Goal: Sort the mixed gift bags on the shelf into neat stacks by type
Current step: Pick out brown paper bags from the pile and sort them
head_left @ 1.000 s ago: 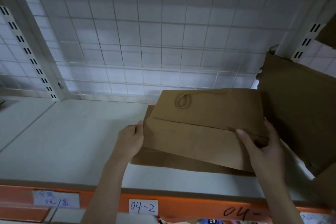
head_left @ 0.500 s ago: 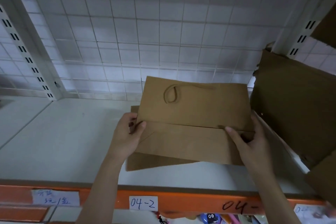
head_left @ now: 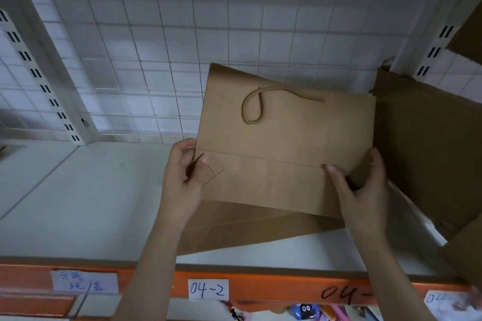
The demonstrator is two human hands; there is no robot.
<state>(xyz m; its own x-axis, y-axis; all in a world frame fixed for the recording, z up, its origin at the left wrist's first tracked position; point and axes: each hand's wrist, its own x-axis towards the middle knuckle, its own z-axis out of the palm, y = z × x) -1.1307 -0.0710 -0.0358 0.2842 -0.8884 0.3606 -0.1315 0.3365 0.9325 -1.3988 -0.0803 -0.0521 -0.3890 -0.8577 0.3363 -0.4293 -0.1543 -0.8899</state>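
Observation:
A flat brown paper gift bag [head_left: 284,138] with a looped rope handle is tilted up off the shelf, its folded bottom flap facing me. My left hand [head_left: 184,177] pinches its lower left corner, thumb on the front. My right hand [head_left: 362,190] grips the lower right end of the flap, thumb on the front and fingers behind. Beneath it lies a second flat brown bag [head_left: 247,229] on the white shelf [head_left: 78,203].
Large brown cardboard sheets [head_left: 427,154] lean at the right end of the shelf. A wire grid [head_left: 182,34] backs the shelf, with slotted uprights at both sides. The orange front beam [head_left: 273,286] carries a paper label reading 04-2.
Both hands have lifted the top bag and tipped it more upright, away from the bag beneath. The lower bag now shows more of its front edge.

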